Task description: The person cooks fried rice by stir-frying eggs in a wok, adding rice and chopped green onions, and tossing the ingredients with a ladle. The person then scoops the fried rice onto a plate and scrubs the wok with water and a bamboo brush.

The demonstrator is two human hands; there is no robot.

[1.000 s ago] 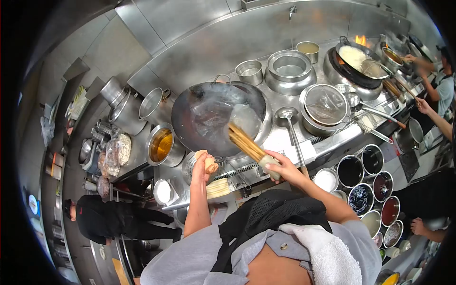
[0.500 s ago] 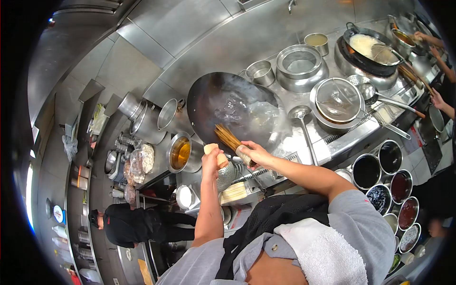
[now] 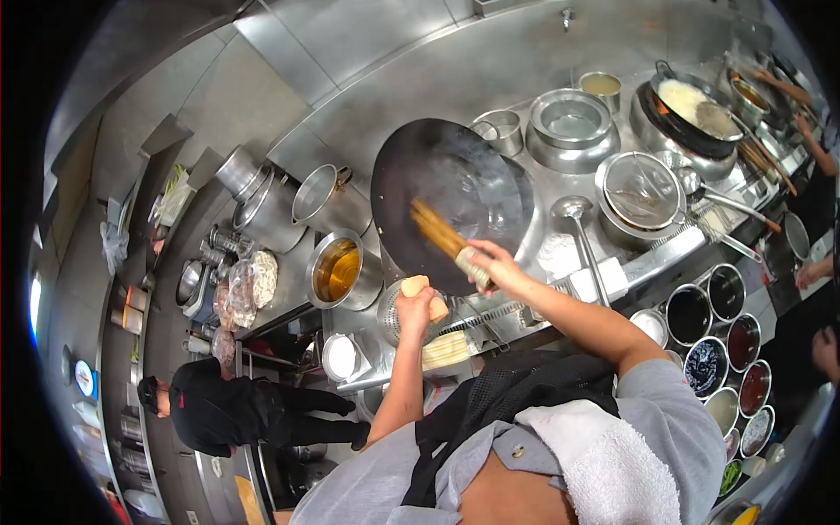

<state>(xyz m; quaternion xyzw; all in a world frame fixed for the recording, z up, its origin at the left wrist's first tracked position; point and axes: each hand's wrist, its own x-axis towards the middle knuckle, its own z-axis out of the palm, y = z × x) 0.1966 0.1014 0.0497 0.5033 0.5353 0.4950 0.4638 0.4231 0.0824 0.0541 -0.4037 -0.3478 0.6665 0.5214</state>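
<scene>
A bamboo wok brush (image 3: pixel 440 230) is in my right hand (image 3: pixel 499 268), gripped round its bound end. Its bristles reach over the near part of a large dark wok (image 3: pixel 429 144), which is wet and steaming inside. My left hand (image 3: pixel 415 313) is closed on a folded tan cloth (image 3: pixel 427 297) at the wok's near side. Whether the wok's handle lies inside the cloth is hidden. Just behind my left hand is a perforated metal strainer (image 3: pixel 390 317).
A pot of amber liquid (image 3: pixel 338 271) stands left of the wok. On the right lie a ladle (image 3: pixel 584 241) and a mesh strainer (image 3: pixel 643 188) over a pot. Several sauce containers (image 3: pixel 689 312) stand near my right side. A person in black (image 3: pixel 219 402) is at the left; other people's hands show far right.
The wok sits at a different tilt, and the water that sheeted at its right side has mostly gone. The brush has lifted slightly and is blurred by motion. My whole view has shifted a little.
</scene>
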